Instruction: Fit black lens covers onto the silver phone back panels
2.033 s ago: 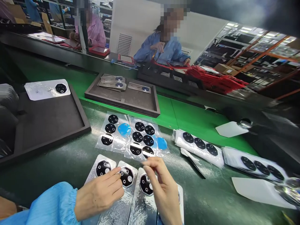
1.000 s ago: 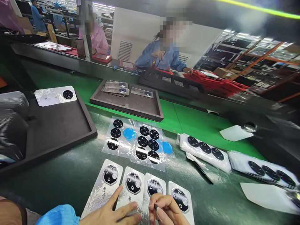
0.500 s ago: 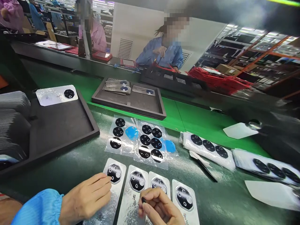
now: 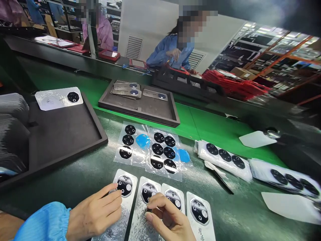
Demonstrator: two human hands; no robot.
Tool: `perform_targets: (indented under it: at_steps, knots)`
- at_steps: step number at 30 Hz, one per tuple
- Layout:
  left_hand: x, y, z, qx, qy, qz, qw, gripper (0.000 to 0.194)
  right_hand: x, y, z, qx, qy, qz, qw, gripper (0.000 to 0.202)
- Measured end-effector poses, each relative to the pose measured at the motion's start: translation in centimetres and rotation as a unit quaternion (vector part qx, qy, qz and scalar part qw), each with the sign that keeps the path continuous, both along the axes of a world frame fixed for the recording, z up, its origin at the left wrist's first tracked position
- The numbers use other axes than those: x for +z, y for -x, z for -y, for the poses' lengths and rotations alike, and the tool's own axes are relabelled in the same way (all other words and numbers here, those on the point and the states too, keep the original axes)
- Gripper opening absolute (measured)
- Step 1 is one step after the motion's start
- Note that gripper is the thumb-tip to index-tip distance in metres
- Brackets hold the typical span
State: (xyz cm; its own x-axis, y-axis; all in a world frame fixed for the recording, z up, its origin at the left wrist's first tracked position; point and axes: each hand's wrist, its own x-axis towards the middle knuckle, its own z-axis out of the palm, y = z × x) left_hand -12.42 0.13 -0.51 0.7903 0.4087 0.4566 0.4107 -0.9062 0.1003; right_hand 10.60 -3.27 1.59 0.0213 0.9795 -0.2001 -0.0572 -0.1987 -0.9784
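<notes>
Four silvery panels lie side by side at the bottom, each with a black octagonal camera plate. My left hand [image 4: 96, 211] rests on the leftmost panel [image 4: 126, 209], fingers together, tips at the edge of its black plate [image 4: 124, 185]. Over the second panel [image 4: 140, 214] is my right hand [image 4: 167, 217], thumb and index finger curled towards each other; anything between them is too small to make out. The third panel [image 4: 173, 198] is partly behind that hand. To the right lies the fourth panel [image 4: 200, 211], uncovered.
Clear sheets [image 4: 163, 174] with black octagonal pieces and blue tabs lie ahead. A dark tray [image 4: 65, 134] is at left, another [image 4: 155, 107] beyond. Wrapped bundles [image 4: 220, 157] and a black tool [image 4: 223, 182] lie at right. A person in blue [image 4: 160, 53] sits opposite.
My right hand's fingers have shifted slightly left and up, and the small dark piece seen between them earlier no longer shows clearly. The whole view has shifted slightly.
</notes>
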Motion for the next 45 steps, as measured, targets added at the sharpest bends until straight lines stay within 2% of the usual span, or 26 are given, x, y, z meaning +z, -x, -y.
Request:
perform_targets:
  at_steps: [6,8,11,15,19,23,29,35,39,43,45]
  knots:
    - [0.0,-0.1,0.1,-0.001,0.000,-0.005,1.000,0.024,-0.4,0.3,-0.3,0.030,0.033,0.012,0.999,0.024]
    - [0.0,-0.1,0.1,0.001,0.000,-0.010,1.000,0.023,-0.6,0.5,-0.7,0.045,0.004,0.043,0.998,0.019]
    - [-0.1,-0.1,0.2,0.001,-0.010,-0.013,1.000,0.024,-1.1,1.2,-1.6,0.076,-0.082,0.115,0.987,0.008]
    - [-0.4,-0.1,0.2,0.003,-0.033,-0.027,0.999,0.020,-2.2,2.6,-2.7,0.118,-0.223,0.223,0.942,0.015]
    - [-0.5,-0.1,0.3,0.004,-0.035,-0.035,0.999,0.017,-3.0,3.5,-3.0,0.099,-0.322,0.344,0.876,0.020]
    - [-0.6,0.0,0.4,0.003,-0.041,-0.039,0.998,0.018,-3.1,3.6,-2.9,0.075,-0.368,0.424,0.824,0.019]
    - [-0.9,0.0,0.3,0.002,-0.043,-0.061,0.997,0.014,-3.3,3.7,-2.8,0.075,-0.402,0.476,0.779,0.021]
    - [-0.6,-0.1,0.3,0.003,-0.048,-0.058,0.997,0.015,-2.9,3.6,-2.8,0.053,-0.395,0.476,0.784,0.021]
    - [-0.6,-0.2,0.3,0.009,-0.051,-0.052,0.997,0.013,-2.8,3.7,-2.8,0.073,-0.407,0.488,0.769,0.025]
    - [-0.7,-0.2,0.2,0.005,-0.045,-0.049,0.998,0.014,-3.0,3.8,-2.8,0.040,-0.400,0.476,0.782,0.026]
    - [-0.7,-0.2,0.2,0.002,-0.042,-0.051,0.998,0.014,-3.1,3.8,-2.9,0.044,-0.401,0.482,0.778,0.028]
